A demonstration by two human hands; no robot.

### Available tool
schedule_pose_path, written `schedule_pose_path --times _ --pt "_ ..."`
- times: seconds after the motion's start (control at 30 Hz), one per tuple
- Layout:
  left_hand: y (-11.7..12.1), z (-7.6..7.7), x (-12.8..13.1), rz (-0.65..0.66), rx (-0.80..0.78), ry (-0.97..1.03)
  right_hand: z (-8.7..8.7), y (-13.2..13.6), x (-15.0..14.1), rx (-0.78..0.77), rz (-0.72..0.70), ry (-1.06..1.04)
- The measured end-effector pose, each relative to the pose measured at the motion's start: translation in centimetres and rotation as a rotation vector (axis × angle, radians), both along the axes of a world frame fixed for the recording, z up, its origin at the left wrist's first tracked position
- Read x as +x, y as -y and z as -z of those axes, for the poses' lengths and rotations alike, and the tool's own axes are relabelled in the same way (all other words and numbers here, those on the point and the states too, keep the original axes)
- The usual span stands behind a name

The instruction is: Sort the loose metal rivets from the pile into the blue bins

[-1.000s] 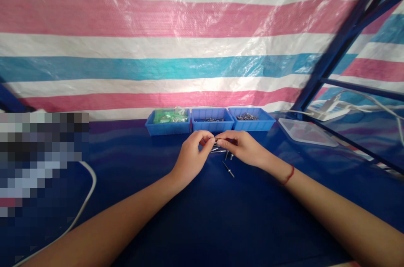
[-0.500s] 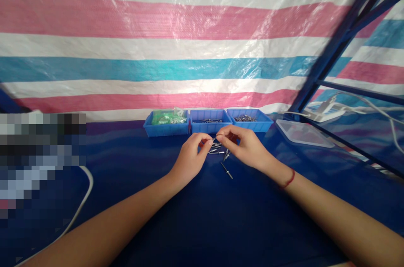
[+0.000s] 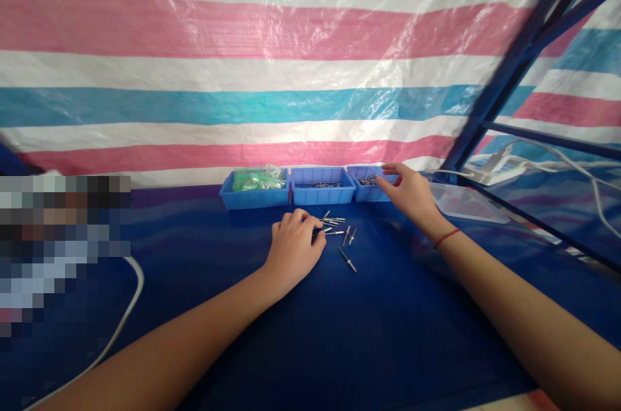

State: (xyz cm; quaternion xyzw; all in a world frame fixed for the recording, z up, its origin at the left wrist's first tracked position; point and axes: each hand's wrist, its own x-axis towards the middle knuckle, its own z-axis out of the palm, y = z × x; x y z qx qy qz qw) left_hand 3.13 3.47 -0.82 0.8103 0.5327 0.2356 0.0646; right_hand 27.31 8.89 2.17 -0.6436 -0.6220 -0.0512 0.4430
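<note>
My left hand [image 3: 295, 248] rests low over the blue tabletop, beside a loose group of silver pop rivets [image 3: 334, 232]. Its fingers are bent, with thumb and forefinger apart around the end of one rivet; I see no grip on it. Farther right, my right hand [image 3: 411, 192] hovers at the right blue bin [image 3: 366, 192], fingers apart and nothing visible between them. Small metal parts [image 3: 369, 180] lie in that bin, partly covered by the hand. A single rivet [image 3: 347, 260] lies nearer to me than the others.
The middle blue bin [image 3: 323, 195] holds more rivets. In the left blue bin [image 3: 255, 199] is a green plastic bag [image 3: 257, 179]. A clear plastic lid [image 3: 468, 202] and a white power strip [image 3: 495, 170] sit at right, by a blue metal frame [image 3: 509, 84]. A white cable [image 3: 133, 288] curves at left.
My hands have parted. The left came down to the rivets on the table, and its pinch opened; the right moved right and away to the right bin, its fingers now apart.
</note>
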Motion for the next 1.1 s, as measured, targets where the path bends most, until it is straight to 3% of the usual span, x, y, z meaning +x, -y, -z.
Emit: schedule_pose_path --times 0.2,0.4,0.5,0.73,1.1 --pt "-0.2 0.2 -0.1 0.007 0.007 -0.019 0.3 0.8 -2.0 0.023 -0.131 0.120" --pt "-0.4 0.1 -0.2 0.020 0.036 0.112 0.2 3.4 -5.4 -0.162 -0.638 0.208" --pt "-0.5 0.0 -0.2 0.108 0.060 0.259 0.6 4.1 -6.3 -0.159 -0.767 0.303" --pt "-0.9 0.0 -0.1 0.174 0.054 0.552 1.0 4.3 -6.9 -0.211 -0.802 0.150" --pt "-0.6 -0.4 -0.2 0.168 0.051 0.578 0.7 4.6 -7.1 -0.251 -0.790 0.057"
